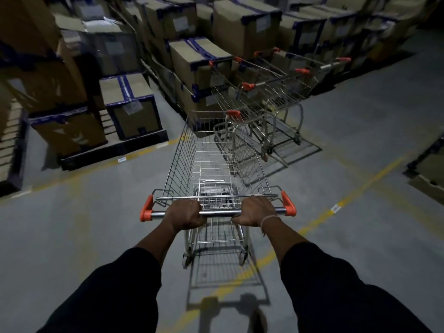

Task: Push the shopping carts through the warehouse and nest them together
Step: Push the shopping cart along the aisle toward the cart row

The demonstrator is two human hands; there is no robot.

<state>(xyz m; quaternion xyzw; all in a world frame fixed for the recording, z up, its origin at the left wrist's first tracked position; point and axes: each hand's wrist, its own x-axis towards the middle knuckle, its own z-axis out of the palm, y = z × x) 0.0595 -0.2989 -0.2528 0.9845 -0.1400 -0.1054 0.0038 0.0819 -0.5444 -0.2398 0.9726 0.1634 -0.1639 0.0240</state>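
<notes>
Both grips clench the handle bar (217,213), left hand (186,216) and right hand (257,212), driving the shopping cart (211,159) over the floor's yellow line (374,175) toward the parked carts (269,92) (apparently nested already). Next: swing behind the rearmost and push in.

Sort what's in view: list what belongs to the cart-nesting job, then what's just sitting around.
Job: pushed shopping cart, its handle bar, left hand, right hand, parked carts.
Sitting around: stacked cardboard boxes, pallet, yellow floor lines.
</notes>
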